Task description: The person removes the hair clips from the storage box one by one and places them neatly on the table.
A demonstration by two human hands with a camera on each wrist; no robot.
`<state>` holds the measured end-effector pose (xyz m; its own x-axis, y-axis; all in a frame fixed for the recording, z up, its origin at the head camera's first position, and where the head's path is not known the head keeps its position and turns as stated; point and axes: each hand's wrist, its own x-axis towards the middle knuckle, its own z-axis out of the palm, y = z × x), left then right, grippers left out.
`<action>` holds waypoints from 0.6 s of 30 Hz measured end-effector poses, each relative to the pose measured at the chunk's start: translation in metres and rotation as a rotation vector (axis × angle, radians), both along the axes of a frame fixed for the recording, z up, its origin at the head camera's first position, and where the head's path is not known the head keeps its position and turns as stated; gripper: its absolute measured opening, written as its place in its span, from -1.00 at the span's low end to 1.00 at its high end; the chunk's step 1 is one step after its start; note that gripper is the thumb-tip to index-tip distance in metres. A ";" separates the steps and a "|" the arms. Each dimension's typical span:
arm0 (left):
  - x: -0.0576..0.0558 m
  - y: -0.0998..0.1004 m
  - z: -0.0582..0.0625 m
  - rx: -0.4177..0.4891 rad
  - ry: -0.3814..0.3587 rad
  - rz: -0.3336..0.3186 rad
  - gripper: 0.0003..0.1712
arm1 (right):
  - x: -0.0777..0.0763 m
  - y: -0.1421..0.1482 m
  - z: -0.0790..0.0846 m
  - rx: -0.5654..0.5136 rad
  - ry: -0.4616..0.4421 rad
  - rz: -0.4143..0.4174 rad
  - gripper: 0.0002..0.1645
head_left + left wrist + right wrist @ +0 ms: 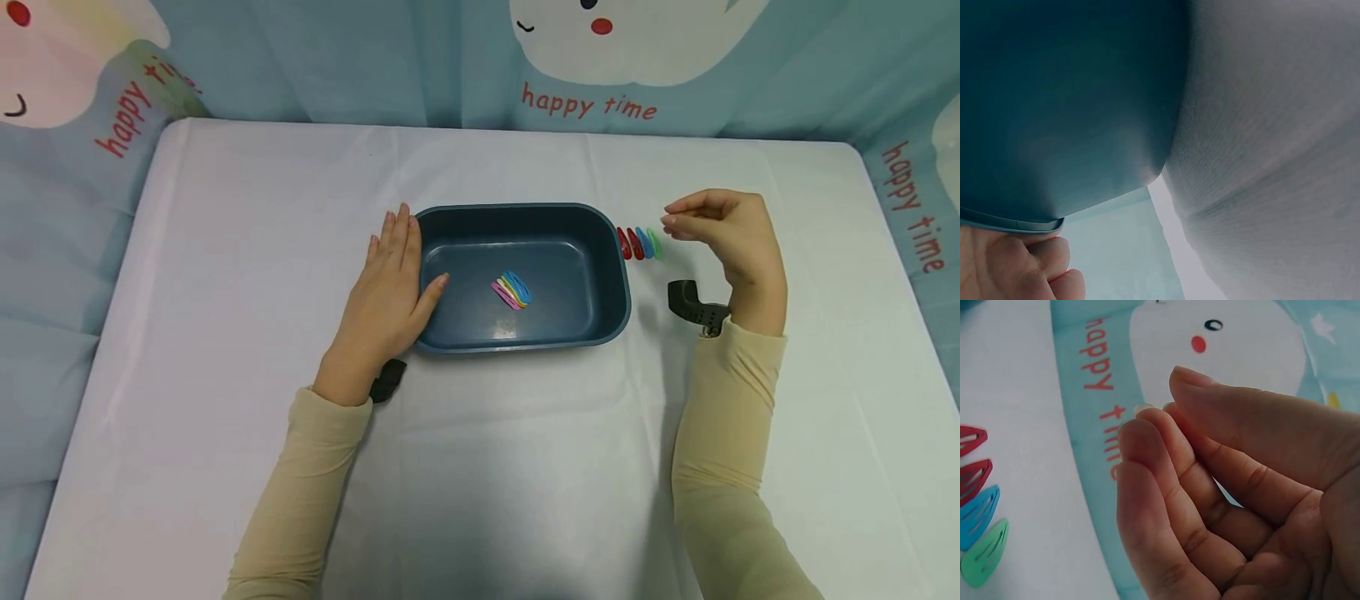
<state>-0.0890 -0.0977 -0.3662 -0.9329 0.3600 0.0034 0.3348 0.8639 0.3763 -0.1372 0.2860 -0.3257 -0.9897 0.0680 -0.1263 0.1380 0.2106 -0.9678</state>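
Note:
A dark blue rectangular bin [525, 343] stands on the table, with several snap hair clips [513, 289] in pink, yellow and blue grouped on its floor. My left hand [386, 292] lies along the bin's left end, fingers straight and thumb over the rim; in the left wrist view its fingertips [1060, 256] touch the rim. Right of the bin lies a row of hair clips, two red [629, 243], one blue [645, 242] and one green [655, 243]. Just beyond the green one hovers my right hand [723, 229], fingers loosely bent, thumb apart from them, nothing held.
A white cloth covers the table [495, 467]. Blue printed curtains [360, 67] hang along its far and side edges. Black wrist mounts [693, 307] sit below both hands.

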 end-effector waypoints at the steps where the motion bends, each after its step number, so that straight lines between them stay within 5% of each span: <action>1: 0.000 0.000 0.000 0.000 0.000 -0.001 -0.14 | 0.001 -0.001 0.001 0.002 0.004 0.006 -0.93; 18: 0.000 0.000 0.000 0.006 0.001 -0.001 -0.13 | 0.002 -0.026 0.009 0.127 0.027 0.121 -0.88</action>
<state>-0.0887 -0.0973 -0.3658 -0.9325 0.3612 0.0067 0.3364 0.8614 0.3806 -0.1351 0.2601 -0.3172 -0.9945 -0.0380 -0.0976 0.0787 0.3452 -0.9352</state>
